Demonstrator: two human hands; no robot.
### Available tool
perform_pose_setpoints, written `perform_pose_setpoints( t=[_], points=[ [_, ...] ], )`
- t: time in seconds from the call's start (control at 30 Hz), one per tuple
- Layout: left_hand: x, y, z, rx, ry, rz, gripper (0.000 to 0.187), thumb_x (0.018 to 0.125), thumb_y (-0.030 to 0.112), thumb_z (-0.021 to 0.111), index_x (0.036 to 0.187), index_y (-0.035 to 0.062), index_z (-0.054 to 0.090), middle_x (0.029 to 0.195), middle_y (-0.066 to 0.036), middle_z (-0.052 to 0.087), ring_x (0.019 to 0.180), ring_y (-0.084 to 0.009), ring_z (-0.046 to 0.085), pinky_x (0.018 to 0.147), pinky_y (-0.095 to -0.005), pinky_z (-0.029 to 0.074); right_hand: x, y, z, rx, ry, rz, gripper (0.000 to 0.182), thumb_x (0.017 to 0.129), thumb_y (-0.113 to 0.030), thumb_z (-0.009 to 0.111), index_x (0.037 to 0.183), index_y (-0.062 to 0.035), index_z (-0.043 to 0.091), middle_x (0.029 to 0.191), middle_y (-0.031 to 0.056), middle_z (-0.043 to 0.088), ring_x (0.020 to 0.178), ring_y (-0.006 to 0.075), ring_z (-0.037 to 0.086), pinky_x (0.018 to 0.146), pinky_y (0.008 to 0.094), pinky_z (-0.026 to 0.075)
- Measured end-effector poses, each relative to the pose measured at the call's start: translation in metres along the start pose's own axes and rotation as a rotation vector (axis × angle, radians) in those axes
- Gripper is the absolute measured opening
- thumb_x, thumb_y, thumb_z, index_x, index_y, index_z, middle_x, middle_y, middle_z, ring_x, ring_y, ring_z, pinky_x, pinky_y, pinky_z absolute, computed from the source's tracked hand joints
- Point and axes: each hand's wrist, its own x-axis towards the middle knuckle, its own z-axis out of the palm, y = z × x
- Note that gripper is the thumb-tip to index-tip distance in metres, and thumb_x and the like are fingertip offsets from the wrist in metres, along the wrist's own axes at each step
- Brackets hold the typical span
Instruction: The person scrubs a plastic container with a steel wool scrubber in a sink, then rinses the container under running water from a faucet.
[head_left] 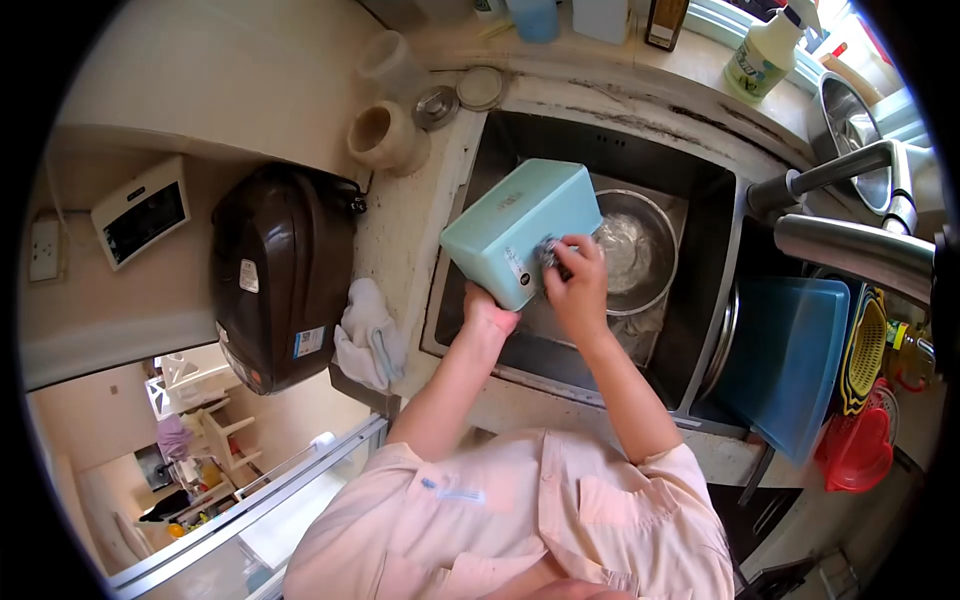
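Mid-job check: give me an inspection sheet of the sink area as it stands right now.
Surface: pale counter around a dark sink.
Job's things: light blue box held tilted over the sink; steel bowl in the basin under it.
Clutter: white cloth, dark rice cooker, beige cup, round lids, spray bottle, blue tray, yellow strainer, red basket.
Grippers: left hand supports the box's lower corner; right hand presses a small scrubber on its side.
Cables: nothing seen.
Surroundings: steel tap, wall socket, another room beyond.
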Motion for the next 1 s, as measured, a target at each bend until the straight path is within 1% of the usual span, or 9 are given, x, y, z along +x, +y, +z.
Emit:
perform_pose_setpoints(
  t=[0.37,0.5,0.6,0.67,0.77,0.87,0.9,0.93,1.0],
  points=[
    [0.008,-0.001,-0.003,-0.007,-0.017,-0.038,0.037,0.094,0.026,0.030,0.121,0.0071,0.047,0.119,-0.009,0.053,0.107,-0.0258,0.052,0.089,-0.0427,0.045,-0.001,0.003,0.003,-0.078,-0.108,0.037,0.025,0.062,-0.003,0.063,0.087,-0.0011,0.063,0.092,0.0113,0.056,0.088,0.0287,0.053,0.079,0.0358,0.043],
    [0.013,0.006,0.002,-0.073,0.114,0.107,0.036,0.094,0.024,0.028,0.120,0.0075,0.047,0.117,-0.009,0.054,0.106,-0.0264,0.053,0.089,-0.0427,0.045,0.018,0.109,-0.014,-0.068,0.159,0.331,0.022,0.070,-0.011,0.061,0.087,0.0025,0.062,0.095,0.0169,0.055,0.090,0.0319,0.053,0.082,0.0370,0.042],
    [0.013,0.003,-0.006,-0.090,0.191,0.093,0.034,0.093,0.020,0.027,0.117,0.0076,0.048,0.113,-0.009,0.056,0.102,-0.0259,0.056,0.086,-0.0416,0.047,0.004,0.196,-0.007,-0.642,0.225,0.399,0.036,0.075,-0.018,0.062,0.106,-0.0023,0.055,0.110,0.0189,0.049,0.092,0.0368,0.052,0.081,0.0426,0.043],
    [0.019,-0.002,-0.010,-0.062,0.213,0.112,0.034,0.093,0.018,0.027,0.114,0.0063,0.050,0.110,-0.009,0.057,0.098,-0.0246,0.058,0.084,-0.0406,0.048,-0.027,0.219,0.009,-0.906,0.020,0.471,0.040,0.075,-0.016,0.062,0.112,-0.0032,0.052,0.119,0.0173,0.045,0.092,0.0380,0.052,0.081,0.0437,0.044],
    [0.033,-0.005,-0.021,-0.041,0.220,0.078,0.035,0.092,0.017,0.026,0.113,0.0045,0.050,0.110,-0.008,0.057,0.097,-0.0235,0.057,0.083,-0.0380,0.048,-0.056,0.285,0.014,-0.490,-0.218,0.568,0.046,0.076,-0.017,0.062,0.116,-0.0010,0.048,0.119,0.0167,0.047,0.093,0.0341,0.053,0.083,0.0402,0.043],
    [0.024,-0.007,-0.005,-0.061,0.187,0.097,0.036,0.093,0.020,0.025,0.114,0.0056,0.051,0.110,-0.009,0.056,0.099,-0.0240,0.057,0.085,-0.0385,0.047,-0.045,0.252,-0.004,-0.072,0.197,0.702,0.044,0.080,-0.024,0.058,0.115,0.0007,0.047,0.112,0.0194,0.052,0.101,0.0333,0.050,0.086,0.0386,0.041],
    [0.021,-0.009,-0.002,-0.072,0.168,0.110,0.037,0.093,0.022,0.025,0.114,0.0060,0.050,0.110,-0.009,0.056,0.099,-0.0242,0.056,0.085,-0.0391,0.047,-0.024,0.160,-0.027,0.277,0.278,0.747,0.052,0.081,-0.025,0.059,0.121,0.0030,0.042,0.110,0.0202,0.054,0.102,0.0294,0.052,0.090,0.0360,0.038],
    [0.021,-0.010,0.002,-0.083,0.147,0.120,0.037,0.093,0.024,0.025,0.114,0.0064,0.050,0.110,-0.009,0.056,0.100,-0.0244,0.056,0.085,-0.0396,0.047,-0.025,0.136,-0.025,0.226,0.354,0.583,0.051,0.081,-0.025,0.060,0.120,0.0028,0.043,0.110,0.0176,0.054,0.101,0.0255,0.051,0.090,0.0345,0.037],
    [0.024,-0.014,0.004,-0.108,0.102,0.108,0.039,0.094,0.027,0.024,0.115,0.0072,0.050,0.110,-0.009,0.056,0.100,-0.0248,0.056,0.085,-0.0405,0.047,-0.021,0.040,-0.035,0.251,0.171,0.490,0.038,0.082,-0.024,0.060,0.108,0.0019,0.048,0.105,0.0143,0.054,0.096,0.0238,0.052,0.085,0.0346,0.039]
  ],
)
